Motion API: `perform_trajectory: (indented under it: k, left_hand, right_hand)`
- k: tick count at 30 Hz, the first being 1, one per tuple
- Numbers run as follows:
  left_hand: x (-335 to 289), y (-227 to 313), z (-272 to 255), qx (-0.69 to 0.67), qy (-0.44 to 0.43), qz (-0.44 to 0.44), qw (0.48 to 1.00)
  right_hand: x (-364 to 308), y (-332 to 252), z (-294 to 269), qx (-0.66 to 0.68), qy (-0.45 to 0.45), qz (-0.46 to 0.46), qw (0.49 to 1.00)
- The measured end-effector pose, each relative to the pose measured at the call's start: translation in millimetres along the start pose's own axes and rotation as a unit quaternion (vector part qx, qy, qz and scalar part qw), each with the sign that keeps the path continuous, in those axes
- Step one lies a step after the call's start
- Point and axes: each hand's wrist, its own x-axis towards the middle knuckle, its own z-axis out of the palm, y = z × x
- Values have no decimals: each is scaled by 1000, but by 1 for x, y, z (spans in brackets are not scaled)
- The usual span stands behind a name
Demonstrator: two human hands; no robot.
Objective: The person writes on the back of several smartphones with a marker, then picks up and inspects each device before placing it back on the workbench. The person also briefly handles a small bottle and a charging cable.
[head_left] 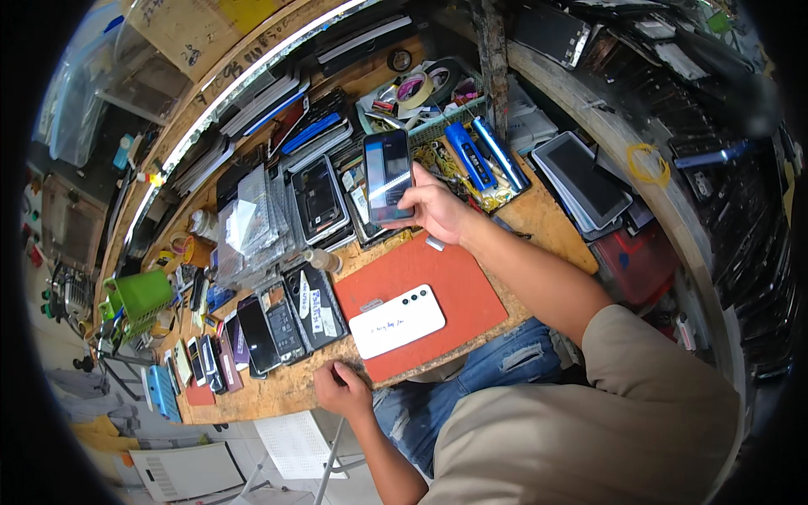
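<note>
My right hand [439, 207] grips a smartphone [387, 172] by its lower right side, raised over the back edge of the red mat [467, 278]. The phone's lit screen faces me, with a bright reflection across it. On the mat below lies a white phone [391, 326], back up, with several dark camera lenses and a handwritten mark. A small grey piece [370, 305] sits at the white phone's upper left edge. My left hand [341, 389] rests at the bench's front edge, fingers loosely curled in, with nothing visible in them.
Opened phones [268, 332] lie left of the mat beside a small bottle [323, 261]. Behind are clear plastic trays [250, 223] and a basket of tape rolls [429, 93]. A blue tool [470, 156] stands back right, near stacked tablets [581, 181]. A green basket [139, 293] is far left.
</note>
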Motion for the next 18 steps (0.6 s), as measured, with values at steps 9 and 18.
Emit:
perform_trajectory:
  k: [9,18]
  left_hand:
    - [-1,-7,-2,2,-45,10,999]
    - [10,-7,-10,-87,-104,19,991]
  right_hand:
    - [6,4,-9,33,83,26,996]
    - [-15,-40,66,22,200,64,978]
